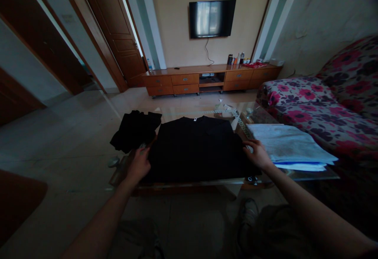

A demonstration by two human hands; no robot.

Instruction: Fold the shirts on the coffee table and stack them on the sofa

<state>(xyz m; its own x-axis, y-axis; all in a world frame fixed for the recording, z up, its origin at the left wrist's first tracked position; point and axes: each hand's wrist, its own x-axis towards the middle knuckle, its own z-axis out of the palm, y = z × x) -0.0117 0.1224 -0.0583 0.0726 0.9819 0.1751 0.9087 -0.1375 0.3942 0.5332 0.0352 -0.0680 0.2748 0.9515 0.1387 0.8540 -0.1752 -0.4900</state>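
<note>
A black T-shirt [195, 148] lies spread on the glass coffee table [203, 112], its collar with a small white label at the far side. At its left edge, my left hand [139, 165] has its fingers drawn together on the cloth. My right hand [257, 153] pinches the shirt's right edge near the sleeve. Left of the shirt is a crumpled black garment [137, 129]. Poor light hides the folds in the dark cloth and part of the fingertips.
A stack of light grey-blue folded cloth [291, 142] lies right of the shirt on the table. A flowered sofa [307, 93] stands on the right. Farther off are a low wooden TV cabinet [184, 79] and a wall television [212, 18]. My shoe [248, 211] is below the table's near edge.
</note>
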